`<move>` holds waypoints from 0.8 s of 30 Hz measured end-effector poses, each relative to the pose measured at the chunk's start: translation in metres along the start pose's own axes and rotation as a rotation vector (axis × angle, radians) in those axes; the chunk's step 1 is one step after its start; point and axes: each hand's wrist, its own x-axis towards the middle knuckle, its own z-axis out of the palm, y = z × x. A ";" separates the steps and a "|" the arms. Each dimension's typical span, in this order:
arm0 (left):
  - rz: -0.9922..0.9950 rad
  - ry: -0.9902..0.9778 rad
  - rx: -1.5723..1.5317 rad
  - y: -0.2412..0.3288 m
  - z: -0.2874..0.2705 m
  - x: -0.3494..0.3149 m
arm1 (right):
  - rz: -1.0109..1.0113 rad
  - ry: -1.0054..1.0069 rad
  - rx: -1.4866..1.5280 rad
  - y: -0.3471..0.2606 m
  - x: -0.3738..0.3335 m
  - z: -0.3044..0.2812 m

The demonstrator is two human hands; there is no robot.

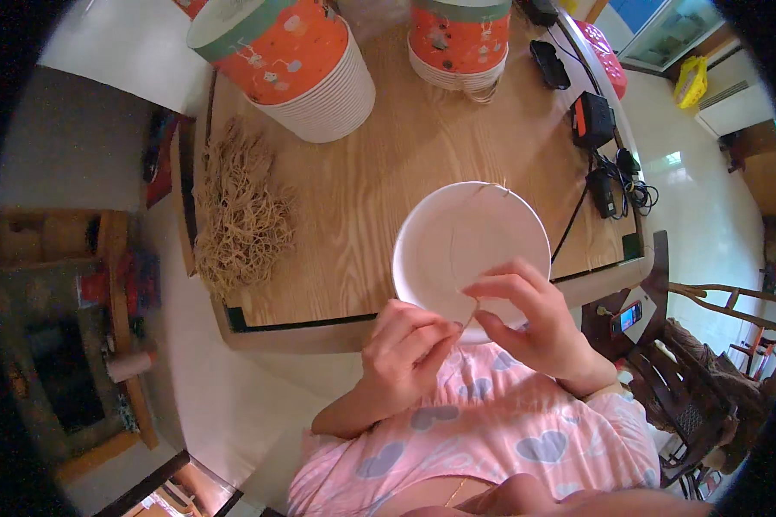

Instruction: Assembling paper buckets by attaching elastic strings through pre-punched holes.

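A white paper bucket (422, 233) is at the table's front edge, its open mouth facing me. Thin string (453, 237) crosses its inside from the far rim, where a short piece pokes out. My left hand (409, 351) pinches a strand of the string between thumb and forefinger, just over the bucket's near rim. Curled around the same strand from the right is my right hand (530, 319), thumb and fingertips bent toward it. How the strand lies between the right fingertips is too small to tell exactly.
A tangled heap of tan string (246, 215) covers the table's left side. Orange-and-green stacked paper buckets (293, 77) stand behind it, with another stack (459, 52) at the far middle. A black-and-orange device (591, 121) and coiled cables (621, 181) lie by the right edge.
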 end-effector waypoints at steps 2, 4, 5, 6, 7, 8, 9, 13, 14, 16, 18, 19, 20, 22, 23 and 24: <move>-0.028 -0.033 0.013 0.002 -0.001 0.002 | -0.037 -0.040 0.034 -0.001 0.004 0.001; -0.061 -0.066 0.030 0.004 -0.003 0.004 | -0.083 -0.172 0.138 -0.004 0.008 0.003; -0.046 -0.066 0.050 0.004 -0.005 0.004 | -0.082 -0.171 0.141 -0.006 0.009 0.002; -0.032 -0.066 0.069 0.004 -0.007 0.004 | 0.025 -0.252 0.180 -0.008 0.009 0.002; -0.030 -0.069 0.067 0.002 -0.008 0.005 | 0.133 -0.330 0.214 -0.008 0.010 0.001; -0.062 -0.047 0.052 0.001 -0.008 0.004 | 0.136 -0.327 0.213 -0.006 0.010 0.001; -0.096 -0.025 0.037 -0.001 -0.008 0.004 | 0.134 -0.221 0.170 -0.005 0.009 0.003; -0.121 -0.022 -0.010 -0.003 -0.010 0.001 | -0.028 -0.156 0.077 0.003 0.008 0.006; -0.127 -0.032 -0.018 -0.003 -0.010 -0.001 | -0.027 -0.157 0.079 0.004 0.008 0.006; -0.135 -0.044 -0.028 -0.005 -0.010 -0.003 | -0.032 -0.126 0.086 0.004 0.008 0.008; -0.106 -0.105 -0.049 -0.007 -0.012 -0.003 | -0.034 -0.129 0.070 0.003 0.008 0.008; -0.107 -0.105 -0.048 -0.007 -0.012 -0.001 | -0.041 -0.135 0.054 0.003 0.008 0.007; -0.081 -0.141 -0.025 -0.006 -0.012 0.000 | -0.041 -0.136 0.055 0.003 0.008 0.007; -0.055 -0.177 0.000 -0.006 -0.012 0.001 | -0.049 -0.148 0.028 0.003 0.008 0.007; -0.038 -0.185 0.027 -0.006 -0.012 0.000 | -0.049 -0.147 0.029 0.003 0.008 0.007; -0.021 -0.194 0.054 -0.007 -0.012 -0.001 | -0.049 -0.146 0.042 0.004 0.008 0.008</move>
